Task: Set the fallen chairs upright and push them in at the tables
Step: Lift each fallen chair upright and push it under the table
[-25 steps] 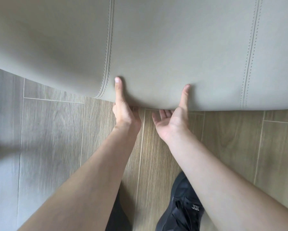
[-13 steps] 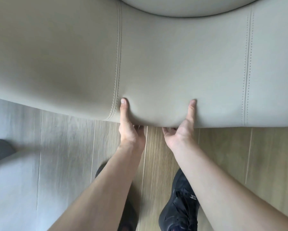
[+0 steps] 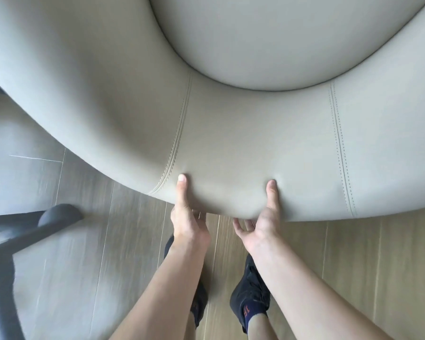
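Note:
A large beige upholstered chair (image 3: 231, 133) with a curved, stitched backrest fills the upper part of the head view; its round seat cushion (image 3: 285, 38) shows at the top right. My left hand (image 3: 187, 217) grips the backrest's lower edge, thumb on top and fingers tucked underneath. A little to the right, my right hand (image 3: 260, 222) holds the same edge in the same way. The chair's own legs are hidden.
A dark metal frame (image 3: 22, 231) with a rounded end stands at the lower left, close to the chair. Below lies a wood-plank floor (image 3: 354, 253). My two feet in dark shoes (image 3: 250, 300) stand right under my arms.
The chair has swung up and toward me, bringing its seat cushion into sight. Both hands have kept their grip on the edge. The dark frame at the left has come further into view.

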Available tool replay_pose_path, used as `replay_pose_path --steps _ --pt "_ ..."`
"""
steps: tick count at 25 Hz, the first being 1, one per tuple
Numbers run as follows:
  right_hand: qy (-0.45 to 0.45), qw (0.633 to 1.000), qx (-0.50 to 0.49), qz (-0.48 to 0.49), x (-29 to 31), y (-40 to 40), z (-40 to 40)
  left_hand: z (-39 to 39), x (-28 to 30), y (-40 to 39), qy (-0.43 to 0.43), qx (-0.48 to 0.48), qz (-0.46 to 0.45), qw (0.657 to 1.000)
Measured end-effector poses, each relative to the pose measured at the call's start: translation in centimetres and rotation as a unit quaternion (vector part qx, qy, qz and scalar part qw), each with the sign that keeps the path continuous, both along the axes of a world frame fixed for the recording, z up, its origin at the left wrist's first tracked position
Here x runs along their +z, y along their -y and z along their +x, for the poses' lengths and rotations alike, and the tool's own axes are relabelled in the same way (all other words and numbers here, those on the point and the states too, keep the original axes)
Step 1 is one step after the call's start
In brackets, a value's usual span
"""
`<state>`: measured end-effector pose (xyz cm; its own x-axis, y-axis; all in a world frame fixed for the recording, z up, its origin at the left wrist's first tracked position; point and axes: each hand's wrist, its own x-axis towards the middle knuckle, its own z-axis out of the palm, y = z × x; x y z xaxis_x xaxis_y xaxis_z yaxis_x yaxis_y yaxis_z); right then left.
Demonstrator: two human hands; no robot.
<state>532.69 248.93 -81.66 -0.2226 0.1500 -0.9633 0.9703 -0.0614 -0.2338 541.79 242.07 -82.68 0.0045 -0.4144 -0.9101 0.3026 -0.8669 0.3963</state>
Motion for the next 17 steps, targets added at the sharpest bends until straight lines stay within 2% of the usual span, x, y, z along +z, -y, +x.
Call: replay_pose_path --steps 6,9,11,13,17 --pt "0.002 1.0 0.008 -0.016 7.4 2.9 -2.0 -2.3 6.5 2.4 -0.012 0.041 -0.022 0.999" --pt "0.007 1.0 0.015 -0.003 10.9 4.5 -3.8 -3.8 8.7 3.3 -0.004 0.013 -0.056 0.998" --pt "0.017 1.0 0.014 0.002 12.2 5.2 -4.5 -4.3 9.1 2.9 0.016 -0.042 -0.082 0.996" --pt "0.02 0.999 0.021 -0.013 13.2 5.7 -4.9 -5.3 9.8 2.1 -0.019 -0.065 -0.083 0.994" --pt "0.011 0.998 0.056 -0.035 14.4 5.6 -5.8 -7.5 10.9 2.9 -0.072 -0.017 -0.04 0.996"
